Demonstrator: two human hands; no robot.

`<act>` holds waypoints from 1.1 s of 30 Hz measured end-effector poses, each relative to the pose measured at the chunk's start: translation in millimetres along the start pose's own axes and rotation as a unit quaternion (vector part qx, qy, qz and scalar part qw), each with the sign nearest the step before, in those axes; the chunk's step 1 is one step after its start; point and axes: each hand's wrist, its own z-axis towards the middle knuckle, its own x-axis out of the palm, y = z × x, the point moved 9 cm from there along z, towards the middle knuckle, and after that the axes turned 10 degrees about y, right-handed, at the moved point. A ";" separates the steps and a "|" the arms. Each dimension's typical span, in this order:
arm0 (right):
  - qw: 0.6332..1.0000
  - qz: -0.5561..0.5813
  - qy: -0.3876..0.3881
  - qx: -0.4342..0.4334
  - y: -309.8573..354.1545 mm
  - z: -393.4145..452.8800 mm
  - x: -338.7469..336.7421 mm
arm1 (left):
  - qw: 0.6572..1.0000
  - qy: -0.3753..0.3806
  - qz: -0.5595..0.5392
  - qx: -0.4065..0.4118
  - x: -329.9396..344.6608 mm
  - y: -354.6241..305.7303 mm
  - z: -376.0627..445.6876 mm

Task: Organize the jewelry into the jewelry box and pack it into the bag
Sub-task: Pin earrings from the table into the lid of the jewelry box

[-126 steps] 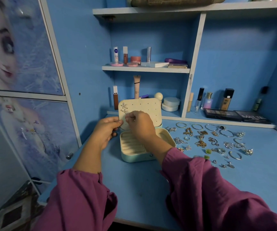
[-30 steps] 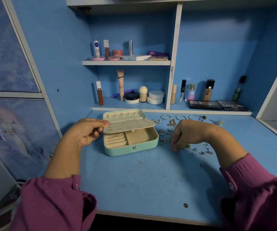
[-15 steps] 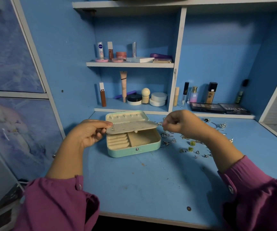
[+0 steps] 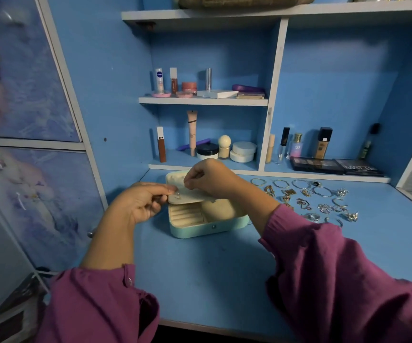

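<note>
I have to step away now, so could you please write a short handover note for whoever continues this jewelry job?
Left hand pinches the earring panel of the open jewelry box.
Right hand is curled over the panel, fingertips pinched; anything in them is too small to see.
Done: one earring on the panel.
Left: the loose jewelry on the desk right of the box; close it and bag it. No bag clearly seen.

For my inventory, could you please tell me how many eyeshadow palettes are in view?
2: the left palette and the MATTE palette beside it, flat on the lower right shelf.
</note>
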 end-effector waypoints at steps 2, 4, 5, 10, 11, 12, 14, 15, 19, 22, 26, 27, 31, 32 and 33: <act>1.000 -0.002 0.006 -0.001 3.7 5.1 5.7 | 1.000 0.001 -0.002 0.000 0.0 0.4 0.0; 1.000 -0.013 0.010 -0.002 6.9 8.3 9.4 | 1.000 0.000 -0.004 0.001 -0.3 0.6 0.2; 1.000 -0.018 0.013 -0.003 8.1 9.6 10.8 | 1.000 0.000 -0.004 0.002 -0.4 0.6 0.2; 0.999 -0.019 0.036 -0.003 9.3 13.0 12.5 | 1.000 0.003 -0.003 0.004 -0.1 0.1 0.2; 0.999 -0.016 0.042 -0.002 8.9 13.2 12.4 | 1.000 0.003 -0.001 0.003 0.2 -0.1 -0.1; 0.999 -0.019 0.047 -0.002 9.3 13.3 12.5 | 1.000 0.003 0.002 0.003 0.4 -0.1 -0.4; 0.998 -0.035 0.051 -0.005 11.0 14.2 13.1 | 1.000 0.000 0.006 0.004 0.6 -0.3 -1.1; 0.998 -0.043 0.052 -0.007 11.8 14.8 13.5 | 1.000 -0.001 0.008 0.005 0.6 -0.5 -1.5; 0.995 -0.074 0.060 -0.012 15.7 16.9 15.0 | 1.000 -0.004 0.010 0.007 0.7 -1.0 -3.1; 0.991 -0.115 0.065 -0.019 19.9 18.9 16.9 | 1.000 -0.006 0.014 0.009 0.7 -1.4 -3.4; 0.982 -0.172 0.074 -0.025 24.9 21.6 21.3 | 1.000 -0.009 0.017 0.011 0.9 -1.6 -3.9; 0.982 -0.171 0.078 -0.022 24.5 22.0 20.9 | 1.000 -0.009 0.016 0.011 0.8 -1.6 -4.0; 0.987 -0.141 0.073 -0.003 20.0 23.2 16.0 | 1.000 -0.004 0.009 0.005 1.2 -1.2 -3.6; 0.988 -0.140 0.072 -0.001 19.2 23.4 16.0 | 1.000 -0.003 0.009 0.005 1.4 -1.1 -3.4; 0.987 -0.142 0.074 0.002 18.7 23.7 17.0 | 1.000 -0.003 0.010 0.005 1.2 -1.1 -3.4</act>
